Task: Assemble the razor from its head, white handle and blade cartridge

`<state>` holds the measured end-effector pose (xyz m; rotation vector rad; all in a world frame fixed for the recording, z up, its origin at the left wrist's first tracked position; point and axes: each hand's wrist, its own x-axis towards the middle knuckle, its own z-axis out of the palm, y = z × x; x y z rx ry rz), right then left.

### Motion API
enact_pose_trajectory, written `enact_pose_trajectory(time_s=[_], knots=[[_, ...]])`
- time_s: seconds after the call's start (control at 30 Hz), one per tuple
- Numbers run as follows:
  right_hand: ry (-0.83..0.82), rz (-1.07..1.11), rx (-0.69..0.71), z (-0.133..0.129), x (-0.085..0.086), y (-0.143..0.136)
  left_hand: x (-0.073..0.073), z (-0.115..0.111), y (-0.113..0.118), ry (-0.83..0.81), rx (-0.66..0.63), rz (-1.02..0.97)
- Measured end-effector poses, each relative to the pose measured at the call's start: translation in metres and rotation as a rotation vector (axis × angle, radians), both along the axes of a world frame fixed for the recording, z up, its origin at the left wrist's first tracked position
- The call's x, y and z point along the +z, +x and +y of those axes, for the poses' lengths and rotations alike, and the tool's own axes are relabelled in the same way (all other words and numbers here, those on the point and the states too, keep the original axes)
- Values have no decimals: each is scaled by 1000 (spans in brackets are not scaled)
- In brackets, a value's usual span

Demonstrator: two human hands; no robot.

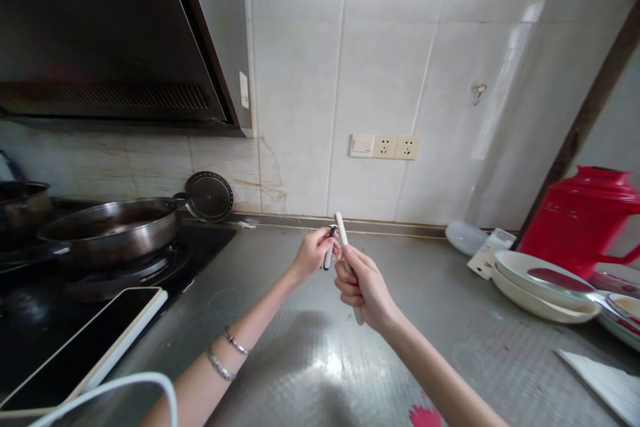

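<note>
My right hand [364, 283] is wrapped round a long, pale stick-like tool [342, 229], which stands nearly upright with its top leaning slightly left. Close beside it on the left, my left hand [315, 255] pinches a small white and black object [329, 255], too small to identify. Both hands are above the grey metal counter [280, 347], near its middle. Two silver bracelets circle my left wrist.
On the left, a steel pan [120, 240] sits on the black stove, with a phone [85, 353] and white cable in front. At right are stacked dishes [545, 293], a card [491, 253], a red jug [580, 220] and white paper [607, 383].
</note>
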<state>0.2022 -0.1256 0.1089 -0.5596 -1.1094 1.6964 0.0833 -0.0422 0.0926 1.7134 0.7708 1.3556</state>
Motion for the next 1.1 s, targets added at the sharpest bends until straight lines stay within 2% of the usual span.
enact_pose_trajectory(time_s=[0.23, 0.43, 0.6, 0.8, 1.0, 1.1], knots=[[-151, 46, 17, -8, -10, -7, -6, 2, 1, -31, 1, 7], [-154, 128, -17, -8, -2, -7, -4, -1, 3, -6, -37, 7], [-232, 109, 4, -17, -12, -14, -7, 1, 2, -37, -18, -23], [-135, 165, -51, -8, 2, -3, -4, -1, 3, -23, -40, -14], [-189, 136, -90, -15, -6, -9, -1, -3, 2, -24, -43, -33], [-141, 160, -128, -15, -2, -8, 0, -4, 2, -29, -48, -31]])
